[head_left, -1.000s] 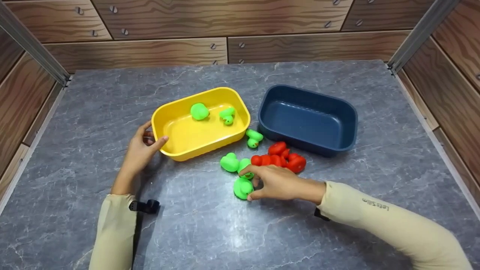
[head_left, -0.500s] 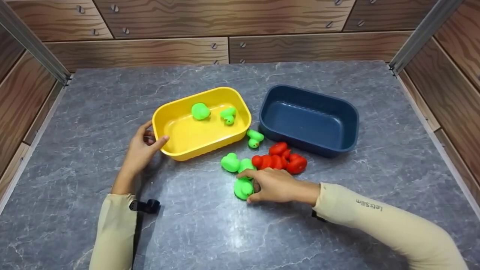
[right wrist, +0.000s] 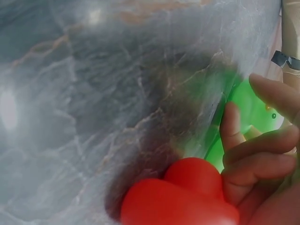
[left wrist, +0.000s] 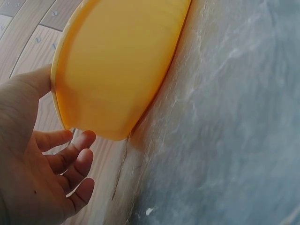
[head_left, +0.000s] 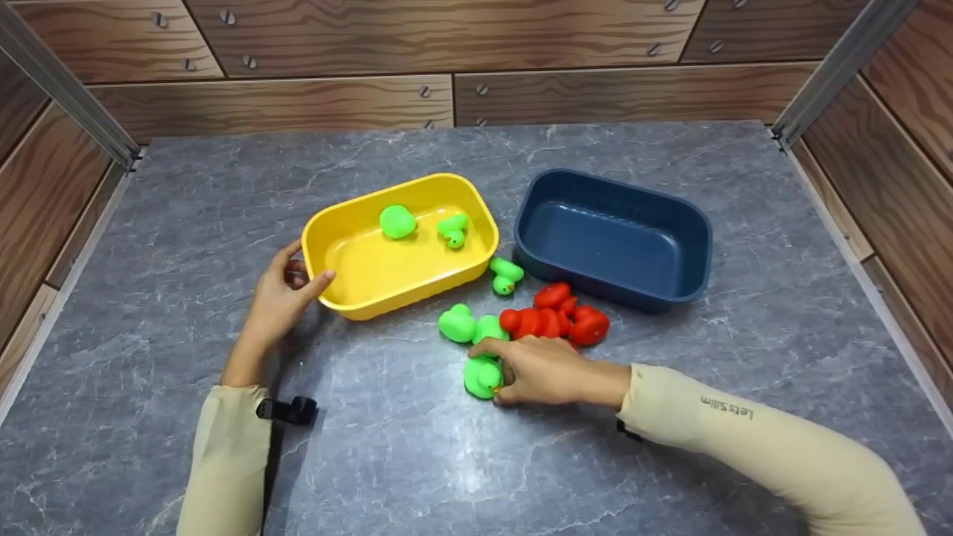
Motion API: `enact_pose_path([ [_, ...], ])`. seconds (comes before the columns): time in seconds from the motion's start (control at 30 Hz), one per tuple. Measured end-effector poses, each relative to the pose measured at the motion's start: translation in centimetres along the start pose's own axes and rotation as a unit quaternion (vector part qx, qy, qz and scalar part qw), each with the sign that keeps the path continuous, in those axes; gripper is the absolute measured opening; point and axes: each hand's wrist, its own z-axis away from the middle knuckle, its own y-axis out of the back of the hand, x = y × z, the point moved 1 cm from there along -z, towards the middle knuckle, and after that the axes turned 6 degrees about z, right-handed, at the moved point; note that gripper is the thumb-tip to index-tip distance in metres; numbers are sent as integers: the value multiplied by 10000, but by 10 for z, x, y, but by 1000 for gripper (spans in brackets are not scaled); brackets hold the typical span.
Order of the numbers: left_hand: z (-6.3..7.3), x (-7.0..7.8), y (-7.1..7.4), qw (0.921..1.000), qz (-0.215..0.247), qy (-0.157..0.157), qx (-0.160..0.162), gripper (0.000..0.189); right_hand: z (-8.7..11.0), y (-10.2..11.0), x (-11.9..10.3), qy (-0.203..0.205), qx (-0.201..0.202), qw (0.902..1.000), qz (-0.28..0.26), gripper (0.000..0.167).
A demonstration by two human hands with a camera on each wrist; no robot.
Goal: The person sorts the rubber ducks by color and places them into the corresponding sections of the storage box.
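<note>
My left hand (head_left: 277, 301) holds the near left corner of a yellow plastic bin (head_left: 365, 264), thumb over the rim and fingers outside. Two green rubber ducks, one upright (head_left: 397, 221) and one tipped (head_left: 453, 230), are inside it. My right hand (head_left: 547, 368) has thumb and index finger round a green rubber duck (head_left: 482, 377) on the table, its beak toward the thumb. Just behind are more green ducks (head_left: 456, 324), one partly hidden by the index finger. Red rubber ducks (head_left: 588, 325) lie bunched beyond the knuckles; a red duck (right wrist: 180, 199) fills the lower right wrist view.
To the right of the yellow bin stands a dark blue bin (head_left: 607, 249) with a bare floor. Another green duck (head_left: 506, 276) lies between the two bins' near corners. Wood-patterned panels (head_left: 298, 104) enclose the grey marbled tabletop (head_left: 357, 454) at the back and sides.
My right hand has shifted slightly toward me and its thumb sits a little closer at the duck. The left hand and both bins stay put.
</note>
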Motion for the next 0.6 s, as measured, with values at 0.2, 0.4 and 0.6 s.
enact_pose_path([
  [0.2, 1, 1, -1, 10000, 37, 62, -14, 73, 1, -1, 0, 37, 34, 10000, -15, 53],
  [0.4, 1, 2, -1, 9999, 56, 96, -46, 74, 3, 0, 0, 85, 91, 9999, -110, 52],
  [0.6, 2, 2, 0, 9999, 35, 110, -36, 75, 8, 5, 0, 122, 231, 9992, -314, 52],
])
